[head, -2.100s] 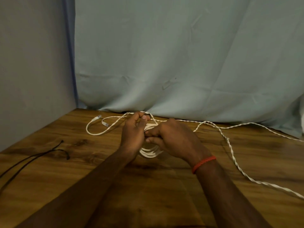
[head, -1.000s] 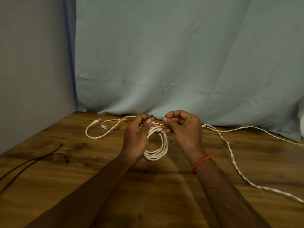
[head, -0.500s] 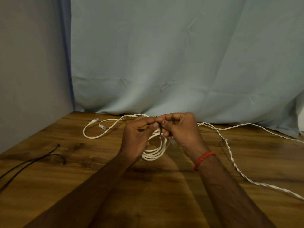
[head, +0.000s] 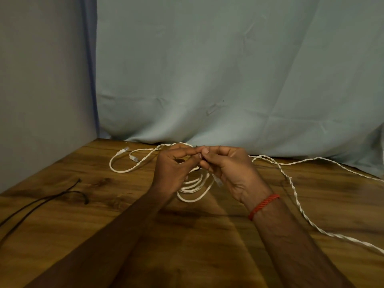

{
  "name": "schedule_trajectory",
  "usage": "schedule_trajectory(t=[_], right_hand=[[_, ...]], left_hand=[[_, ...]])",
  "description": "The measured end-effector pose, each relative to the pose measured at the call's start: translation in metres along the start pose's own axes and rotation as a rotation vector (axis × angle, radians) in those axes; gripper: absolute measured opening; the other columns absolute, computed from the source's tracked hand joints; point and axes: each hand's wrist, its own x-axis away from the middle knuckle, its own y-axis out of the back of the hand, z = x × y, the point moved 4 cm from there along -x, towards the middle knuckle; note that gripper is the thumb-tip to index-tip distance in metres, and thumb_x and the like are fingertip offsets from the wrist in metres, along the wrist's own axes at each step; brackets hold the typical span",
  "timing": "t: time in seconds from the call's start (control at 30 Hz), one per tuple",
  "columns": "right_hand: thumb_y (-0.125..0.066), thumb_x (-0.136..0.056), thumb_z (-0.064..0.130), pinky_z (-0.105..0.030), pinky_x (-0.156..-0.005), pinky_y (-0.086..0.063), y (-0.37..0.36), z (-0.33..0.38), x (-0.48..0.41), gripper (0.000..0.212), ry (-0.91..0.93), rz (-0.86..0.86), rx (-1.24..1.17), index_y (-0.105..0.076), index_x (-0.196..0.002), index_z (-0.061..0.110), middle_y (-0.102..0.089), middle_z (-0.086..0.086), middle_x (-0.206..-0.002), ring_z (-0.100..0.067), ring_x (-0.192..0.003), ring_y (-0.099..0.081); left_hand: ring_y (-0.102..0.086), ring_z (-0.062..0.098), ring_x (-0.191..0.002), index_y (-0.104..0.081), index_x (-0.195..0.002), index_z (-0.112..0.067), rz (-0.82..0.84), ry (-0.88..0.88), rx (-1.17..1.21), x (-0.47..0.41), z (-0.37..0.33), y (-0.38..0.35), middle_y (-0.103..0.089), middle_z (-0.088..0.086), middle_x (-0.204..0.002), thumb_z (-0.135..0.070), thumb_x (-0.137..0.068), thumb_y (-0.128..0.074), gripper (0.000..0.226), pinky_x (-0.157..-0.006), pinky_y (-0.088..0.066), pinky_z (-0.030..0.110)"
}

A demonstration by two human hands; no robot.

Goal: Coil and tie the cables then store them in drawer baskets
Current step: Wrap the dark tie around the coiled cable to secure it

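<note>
- Wood-grain table (head: 207, 246) is filling the lower view, with a pale blue cloth (head: 228, 69) hanging behind it and a grey wall (head: 41, 80) standing on the left. No drawer basket is showing.
- The left hand (head: 172, 169) is curling over the top of the white coil (head: 193, 190), its thumb and forefinger pinching the gathered loops.
- The coil's lower loops are hanging towards the table between the two wrists. Whether they are touching the wood I cannot tell.
- The right hand (head: 230, 171), wearing a red thread band (head: 264, 205) at the wrist, is meeting the left fingertip to fingertip. It is pinching a thin dark strand (head: 199, 168), probably the tie, though it is too small to be sure.
- A pale plug (head: 218, 181) is dangling just beside the right palm.
- By my reading the tying is under way and the storing is not yet begun.
- The loops are being held by one light pinch alone. If that pinch is loosening while the strand is being worked round, the springy coil could be fanning open.
- The dangling plug could be catching in the strand, so the knot would be closing on the plug and not on the bundle.
- A twisted white cable (head: 293, 188) is trailing along the table near the right forearm, and a sweep of that arm could be dragging it into the coil.
- A white loop (head: 122, 172) is lying beyond the left hand, and a black cable (head: 70, 192) is lying well apart on the left.
</note>
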Motion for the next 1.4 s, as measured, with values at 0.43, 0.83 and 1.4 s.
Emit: schedule_trajectory(t=[0.43, 0.83, 1.4], right_hand=[[-0.062, -0.085, -0.013, -0.02, -0.066, -0.06, 0.005, 0.001, 0.001, 0.016, -0.028, 0.068, -0.109, -0.071, -0.093, -0.003, -0.076, -0.011, -0.079, -0.015, -0.069, -0.074], [-0.075, -0.086, 0.004, -0.027, -0.07, -0.059, 0.014, 0.026, 0.0, 0.015, 0.597, 0.041, 0.882, -0.08, -0.095, 0.015, -0.077, -0.002, -0.08, -0.008, -0.066, -0.07], [-0.081, -0.078, 0.009, -0.031, -0.065, -0.057, 0.011, 0.027, 0.0, 0.008, 0.657, 0.117, 1.153, -0.08, -0.082, 0.016, -0.072, 0.003, -0.068, -0.011, -0.062, -0.067]], left_hand=[[-0.061, 0.023, -0.058, -0.075, -0.109, -0.03, 0.008, 0.023, 0.018, 0.002, -0.005, 0.002, -0.073, -0.002, -0.085, -0.013, -0.088, -0.075, 0.027, -0.041, -0.042, 0.021], [-0.061, 0.019, -0.071, -0.077, -0.085, -0.017, 0.093, 0.169, -0.032, -0.001, 0.007, 0.0, -0.073, 0.013, -0.084, -0.02, -0.093, -0.069, 0.012, -0.05, -0.045, 0.028], [-0.064, 0.027, -0.068, -0.073, -0.089, -0.003, 0.178, 0.212, 0.058, 0.0, 0.014, -0.002, -0.07, 0.022, -0.081, -0.014, -0.093, -0.065, 0.015, -0.066, -0.05, 0.04]])
